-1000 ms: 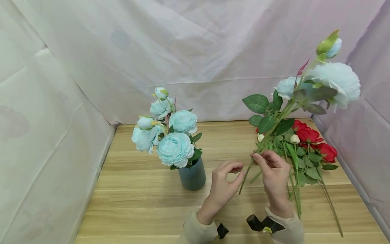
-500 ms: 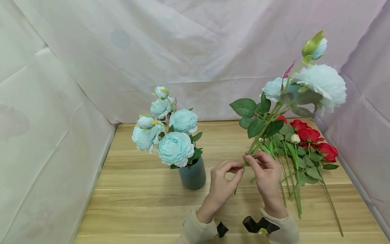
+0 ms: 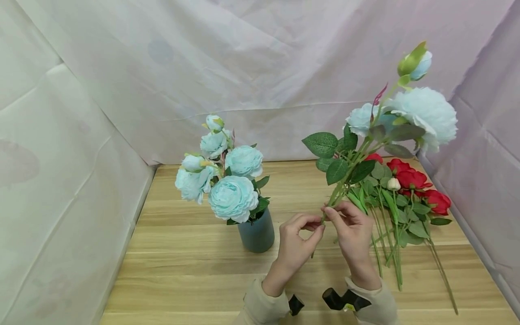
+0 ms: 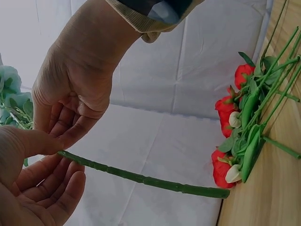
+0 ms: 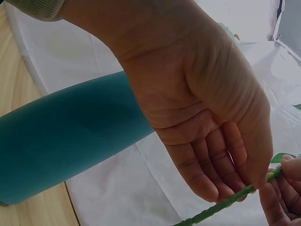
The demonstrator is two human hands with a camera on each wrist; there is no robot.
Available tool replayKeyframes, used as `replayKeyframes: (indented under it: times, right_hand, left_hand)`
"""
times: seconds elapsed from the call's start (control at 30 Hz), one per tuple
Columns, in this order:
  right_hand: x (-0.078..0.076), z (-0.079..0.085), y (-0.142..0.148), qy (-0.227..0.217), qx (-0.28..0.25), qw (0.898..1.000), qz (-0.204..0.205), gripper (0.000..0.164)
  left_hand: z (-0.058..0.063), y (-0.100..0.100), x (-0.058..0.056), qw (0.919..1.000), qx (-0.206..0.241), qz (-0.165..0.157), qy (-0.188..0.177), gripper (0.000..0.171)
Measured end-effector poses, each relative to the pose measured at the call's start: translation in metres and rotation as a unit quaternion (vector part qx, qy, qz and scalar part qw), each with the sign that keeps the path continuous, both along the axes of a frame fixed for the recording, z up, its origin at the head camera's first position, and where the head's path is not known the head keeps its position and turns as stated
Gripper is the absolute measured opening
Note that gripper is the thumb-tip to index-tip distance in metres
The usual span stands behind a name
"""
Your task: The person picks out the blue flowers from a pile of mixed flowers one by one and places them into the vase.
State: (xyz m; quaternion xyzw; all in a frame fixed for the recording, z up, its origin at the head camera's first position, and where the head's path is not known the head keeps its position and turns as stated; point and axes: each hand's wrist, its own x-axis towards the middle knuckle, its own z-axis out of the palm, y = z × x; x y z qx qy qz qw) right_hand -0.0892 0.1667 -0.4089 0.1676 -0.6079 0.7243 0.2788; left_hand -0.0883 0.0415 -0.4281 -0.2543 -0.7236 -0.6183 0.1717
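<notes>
Pale blue artificial peonies [image 3: 424,115] on a leafy green stem [image 4: 141,179] are raised over the right side of the table, leaning right. My right hand [image 3: 354,234] pinches the stem below its leaves. Just beneath, thumb and index fingertips of my left hand [image 3: 295,241] pinch the same stem, other fingers loosely bent. The bare lower end sticks out below both hands. To the left of them stands a blue-grey vase [image 3: 257,232] with more pale blue peonies [image 3: 233,198] in it. In the right wrist view, the left hand [image 5: 202,108] partly covers the vase [image 5: 70,127].
Red roses [image 3: 410,178], white buds [image 3: 393,184] and green stems lie in a pile at the right of the wooden table [image 3: 183,280]. Pale cloth [image 3: 260,67] hangs behind the table and along its sides.
My right hand has moved left with the peony stem, bringing it to my left hand. The left fingertips, apart from the stem at first, now pinch it.
</notes>
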Motion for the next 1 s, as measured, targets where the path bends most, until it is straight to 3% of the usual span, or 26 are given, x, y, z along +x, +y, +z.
replayKeyframes:
  times: [0.3, 0.47, 0.63, 0.83, 1.0]
  right_hand:
    - [0.001, -0.001, 0.0, -0.011, 0.0, 1.0, -0.001, 0.009]
    - [0.003, 0.0, 0.002, -0.02, 0.009, 1.0, -0.006, 0.011]
    - [0.003, 0.001, 0.003, -0.01, 0.017, 1.0, 0.001, 0.012]
    - [0.005, 0.001, 0.002, 0.001, 0.033, 0.999, 0.011, 0.014]
    - [0.005, -0.004, 0.005, -0.002, -0.001, 1.0, 0.018, 0.018]
  left_hand:
    - [-0.006, -0.002, -0.001, 0.9996, -0.016, -0.004, 0.023, 0.007]
    - [-0.007, -0.004, -0.001, 0.9969, -0.034, -0.009, 0.07, 0.008]
    - [-0.006, -0.009, -0.001, 0.9913, -0.051, 0.014, 0.121, 0.01]
    - [0.0, -0.018, -0.002, 0.9868, -0.049, 0.047, 0.147, 0.013]
    - [0.018, -0.029, -0.002, 0.9837, -0.03, 0.078, 0.159, 0.011]
